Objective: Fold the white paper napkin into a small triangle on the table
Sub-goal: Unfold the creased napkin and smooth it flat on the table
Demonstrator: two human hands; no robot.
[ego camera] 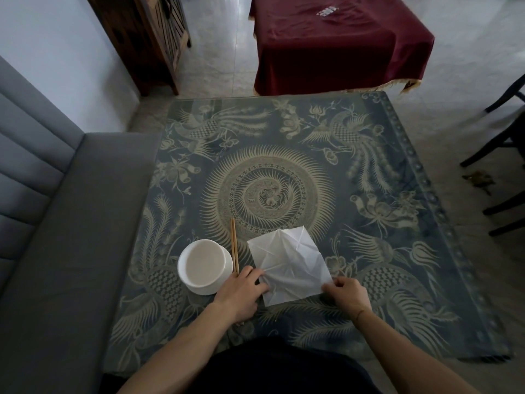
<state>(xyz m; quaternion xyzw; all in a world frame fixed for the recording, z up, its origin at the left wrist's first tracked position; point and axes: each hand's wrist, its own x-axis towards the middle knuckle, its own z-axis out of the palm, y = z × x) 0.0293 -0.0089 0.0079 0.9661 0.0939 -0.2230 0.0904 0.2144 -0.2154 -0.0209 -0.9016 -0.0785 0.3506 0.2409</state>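
Observation:
The white paper napkin (287, 263) lies unfolded and creased, roughly square, on the patterned blue-grey table (369, 194) near its front edge. My left hand (241, 294) rests on the napkin's near left edge, its fingertips pinching the paper. At the near right corner, my right hand (348, 294) pinches the napkin between thumb and fingers. The far half of the napkin lies flat and free.
A white bowl (203, 265) stands just left of my left hand, with a pair of wooden chopsticks (234, 245) between it and the napkin. A grey bench (71, 223) runs along the left. A red-covered table (335, 44) stands beyond, dark chairs (505, 143) at right.

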